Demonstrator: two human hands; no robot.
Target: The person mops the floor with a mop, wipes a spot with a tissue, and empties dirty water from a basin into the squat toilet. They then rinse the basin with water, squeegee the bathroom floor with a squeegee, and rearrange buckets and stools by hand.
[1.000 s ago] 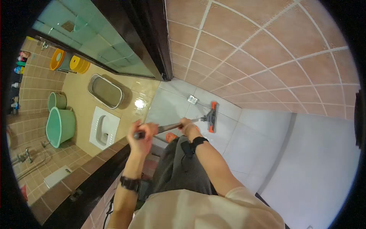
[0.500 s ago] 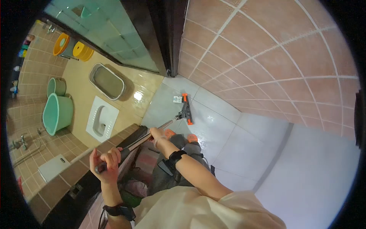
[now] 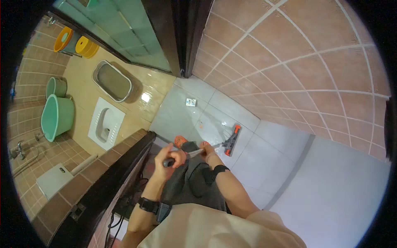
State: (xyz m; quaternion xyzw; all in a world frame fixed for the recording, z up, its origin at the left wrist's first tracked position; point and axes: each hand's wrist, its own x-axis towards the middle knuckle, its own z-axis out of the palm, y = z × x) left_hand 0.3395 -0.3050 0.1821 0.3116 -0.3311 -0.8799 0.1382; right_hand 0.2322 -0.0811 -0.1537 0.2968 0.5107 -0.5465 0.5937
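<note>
Your left hand [image 3: 160,164]: fingers curled shut round the dark grip [image 3: 168,162] at the upper end of a mop, its butt poking out of the fist. Your right hand [image 3: 208,153]: fingers closed on the light shaft [image 3: 194,153] of the same mop, farther along from the left fingers; how each single finger lies you cannot tell. Mop head [image 3: 232,141], one — grey, with orange ends — on the pale tiled floor [image 3: 264,159], just beyond your right fingers and to their right. Orange slipper [image 3: 179,141], just ahead of your left fingers. Small white box [image 3: 190,102], on the tiles well ahead of both sets of fingers. Black wristbands, two: one behind the left fingers [image 3: 149,205], one behind the right [image 3: 220,170]. Well off to the left of your left fingers, on yellowish flooring: a white squat toilet [image 3: 99,126], a grey-rimmed tub [image 3: 112,81] farther ahead, and a large green tub [image 3: 62,118] — the farthest left, a smaller green bucket [image 3: 58,87] beside it.
</note>
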